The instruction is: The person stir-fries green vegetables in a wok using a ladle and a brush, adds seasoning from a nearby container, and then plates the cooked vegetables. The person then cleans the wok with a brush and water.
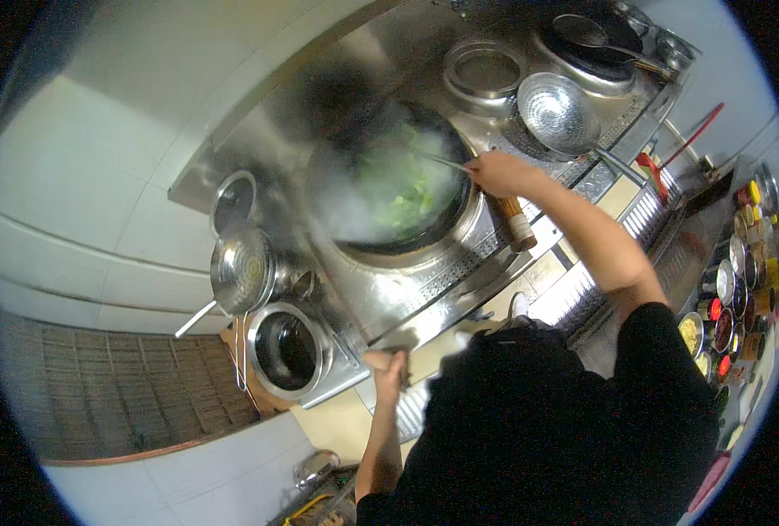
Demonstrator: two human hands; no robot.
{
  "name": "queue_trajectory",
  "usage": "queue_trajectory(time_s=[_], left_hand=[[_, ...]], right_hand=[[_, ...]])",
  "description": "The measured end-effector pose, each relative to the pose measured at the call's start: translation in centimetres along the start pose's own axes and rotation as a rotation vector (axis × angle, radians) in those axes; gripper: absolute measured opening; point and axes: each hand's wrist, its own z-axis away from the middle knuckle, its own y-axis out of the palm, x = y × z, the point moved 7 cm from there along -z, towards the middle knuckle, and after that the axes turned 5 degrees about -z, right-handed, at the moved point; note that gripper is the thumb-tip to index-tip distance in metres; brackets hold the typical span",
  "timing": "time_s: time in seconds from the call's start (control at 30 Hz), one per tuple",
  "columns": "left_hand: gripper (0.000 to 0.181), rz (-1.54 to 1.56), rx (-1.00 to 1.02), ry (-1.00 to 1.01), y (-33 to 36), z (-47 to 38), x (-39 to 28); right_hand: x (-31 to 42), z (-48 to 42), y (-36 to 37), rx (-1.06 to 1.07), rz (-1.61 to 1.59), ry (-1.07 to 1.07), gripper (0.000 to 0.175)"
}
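A large dark wok (455,227) sits on the stainless steel stove, with bright green leafy vegetables (406,197) in it, partly veiled by steam. My right hand (500,173) is closed around the thin metal handle (443,160) of a utensil reaching into the wok; steam hides its working end. Just below that hand, a bamboo wok brush (518,225) lies across the perforated strip at the stove's front. My left hand (389,369) is at the front edge of the stove, blurred, and I cannot tell whether it holds anything.
Right of the wok are a perforated strainer (557,112), a round metal ring (483,73) and a skimmer (580,31). On the left are another strainer (241,273) and a steel pot (289,352) with dark contents. Several seasoning containers (725,276) line the far right.
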Motion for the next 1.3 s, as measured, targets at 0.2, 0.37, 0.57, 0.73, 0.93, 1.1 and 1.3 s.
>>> queue_trajectory(time_s=[0.2,0.37,0.57,0.73,0.93,1.1,1.3], left_hand=[[0.032,0.076,-0.056,-0.170,0.3,-0.9,0.9],[0.033,0.152,-0.079,-0.401,-1.0,2.6,4.4],[0.042,0.038,-0.021,-0.373,1.7,-2.0,-0.6],[0.036,0.343,0.052,-0.202,7.6,-10.5,-9.4],[0.046,0.477,0.200,-0.265,13.0,-18.8,-12.4],[0.040,0.512,0.199,-0.371,15.3,-26.2,-7.5],[0.013,0.593,0.152,-0.226,15.7,-22.4,-9.4]], right_hand=[[-1.2,3.0,4.1,0.001,0.011,0.020,0.034],[-0.5,12.3,-1.2,0.189,0.021,-0.039,0.038],[-0.2,6.7,-1.4,0.178,0.023,-0.104,0.033],[-3.3,-2.8,3.2,-0.081,-0.012,-0.049,0.026],[1.9,4.1,2.8,0.002,0.080,-0.112,0.025],[2.1,11.3,-3.2,0.192,0.202,-0.094,0.024],[3.4,9.6,-4.7,0.084,0.459,-0.081,0.027]])
